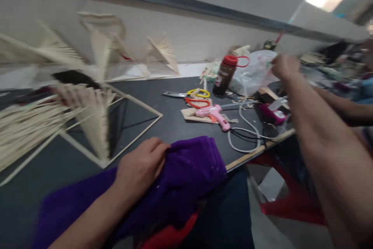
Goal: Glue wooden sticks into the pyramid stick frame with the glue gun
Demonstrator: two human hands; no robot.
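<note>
My left hand [142,163] grips the folded purple cloth [189,163], which lies over the table's front edge and my lap. My right hand [287,66] is stretched far out at the right, blurred, its fingers curled at the edge of a translucent plastic bag [255,70]. Between the two hands lies a pink glue gun [214,115] on a wooden scrap. Scissors [189,97] with one yellow and one red handle rest behind it. Beside the bag, a dark bottle [224,76] with a red cap stands upright.
Fan-like stick models [96,121] and a bundle of thin wooden sticks [29,128] occupy the left. A white cable [247,150] loops near the wood-trimmed table edge [247,159]. A purple-and-white object [272,113] lies below my right wrist. Another person's arm [344,101] shows at right.
</note>
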